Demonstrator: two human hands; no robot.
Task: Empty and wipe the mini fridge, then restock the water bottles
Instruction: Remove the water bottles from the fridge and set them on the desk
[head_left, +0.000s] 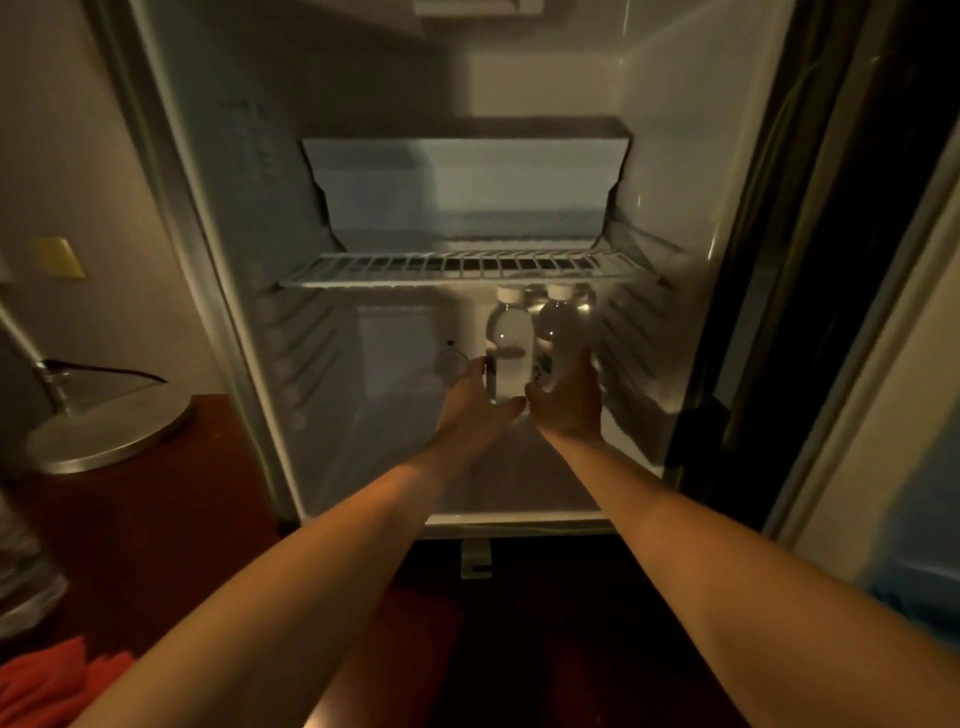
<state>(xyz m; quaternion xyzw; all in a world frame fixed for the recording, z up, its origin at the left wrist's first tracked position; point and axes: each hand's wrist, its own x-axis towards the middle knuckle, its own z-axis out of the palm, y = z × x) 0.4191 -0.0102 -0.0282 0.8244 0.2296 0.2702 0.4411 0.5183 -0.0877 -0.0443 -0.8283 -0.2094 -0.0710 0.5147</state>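
Gripping one water bottle each, left hand (470, 400) & right hand (569, 400) keep both upright under the wire shelf (415, 270) w/ bottles (511, 332) touching, prob to fit

Dim, warm-toned light throughout; the fridge (467, 218) interior is the palest area, lit above the fingers (480, 371). Glints show on the bottles (511, 338) just beyond them. Everything is soft and slightly blurred, and straight edges bow outward toward the frame borders.

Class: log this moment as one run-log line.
left hand: grips left bottle | right hand: grips right bottle | place: fridge, under rack
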